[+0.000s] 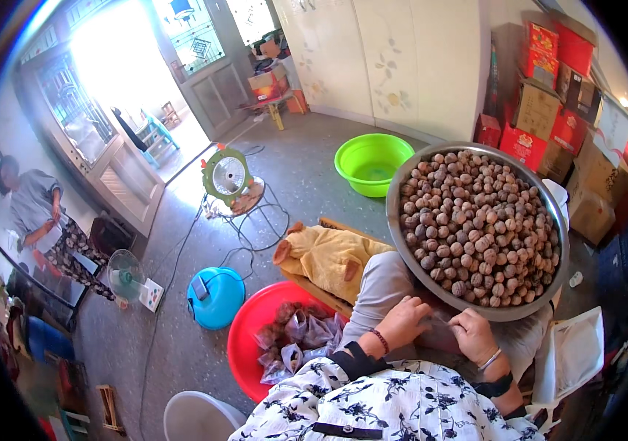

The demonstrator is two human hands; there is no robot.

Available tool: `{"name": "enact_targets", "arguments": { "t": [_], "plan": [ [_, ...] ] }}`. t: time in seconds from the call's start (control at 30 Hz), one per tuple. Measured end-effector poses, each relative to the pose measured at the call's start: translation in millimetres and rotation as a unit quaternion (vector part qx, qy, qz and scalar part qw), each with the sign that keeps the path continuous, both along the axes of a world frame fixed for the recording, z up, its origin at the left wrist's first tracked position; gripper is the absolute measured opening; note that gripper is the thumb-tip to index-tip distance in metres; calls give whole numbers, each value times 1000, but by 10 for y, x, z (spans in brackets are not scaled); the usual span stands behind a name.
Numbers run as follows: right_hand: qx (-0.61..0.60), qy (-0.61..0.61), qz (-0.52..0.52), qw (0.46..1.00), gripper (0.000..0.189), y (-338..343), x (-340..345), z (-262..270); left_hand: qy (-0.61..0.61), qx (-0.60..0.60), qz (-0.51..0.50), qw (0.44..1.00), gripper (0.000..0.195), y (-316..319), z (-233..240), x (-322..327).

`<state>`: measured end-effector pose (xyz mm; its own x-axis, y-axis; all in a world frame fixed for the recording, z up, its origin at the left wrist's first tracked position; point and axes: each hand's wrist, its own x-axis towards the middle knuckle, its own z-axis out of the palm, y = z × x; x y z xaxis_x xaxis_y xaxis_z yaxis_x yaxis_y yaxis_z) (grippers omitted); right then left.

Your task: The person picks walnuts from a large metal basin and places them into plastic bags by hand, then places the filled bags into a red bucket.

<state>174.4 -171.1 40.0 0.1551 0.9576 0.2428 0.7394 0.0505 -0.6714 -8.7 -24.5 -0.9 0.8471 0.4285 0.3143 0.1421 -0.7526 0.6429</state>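
A large steel basin [394,215] heaped with brown walnuts [473,226] sits over my knees, tilted in the picture. Just below its near rim, my left hand [406,324] and my right hand [472,333] are close together with bent fingertips. Between them they pinch a thin piece of clear plastic [439,320], hard to make out. To the left, a red plastic basin [242,347] holds several clear plastic bags [300,328] with brown contents, apparently walnuts.
A bright green basin [371,184] stands beyond the steel one. At left are a blue lidded tub [217,300], a fan [229,175] on a wire stool, floor cables and a white bucket [201,419]. Another person [44,204] stands far left. Cardboard boxes [537,110] are stacked at right.
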Motion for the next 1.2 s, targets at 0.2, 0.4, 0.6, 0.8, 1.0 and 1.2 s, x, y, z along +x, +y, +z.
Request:
{"name": "enact_targets", "arguments": {
  "t": [0.2, 0.4, 0.6, 0.8, 1.0, 1.2],
  "plan": [
    [12, 54, -38, 998, 8, 27, -21, 19, -63, -21, 19, 998, 16, 8, -153, -27],
    [-2, 48, 12, 999, 7, 20, -53, 407, -70, 6, 21, 997, 24, -41, 308, -90],
    [-49, 85, 65, 993, 10, 37, -137, 624, -119, -15, -72, 990, 21, -134, 330, -76],
    [-68, 201, 22, 977, 9, 30, -67, 559, -188, -132, -14, 973, 20, -87, 461, -318],
    [-122, 189, -3, 974, 9, 84, 91, 358, -344, -291, 103, 887, 20, 412, 601, -1329],
    [-181, 203, -5, 962, 8, 175, 39, 193, -280, -214, 386, 853, 12, 660, 681, -2737]
  ]
}}
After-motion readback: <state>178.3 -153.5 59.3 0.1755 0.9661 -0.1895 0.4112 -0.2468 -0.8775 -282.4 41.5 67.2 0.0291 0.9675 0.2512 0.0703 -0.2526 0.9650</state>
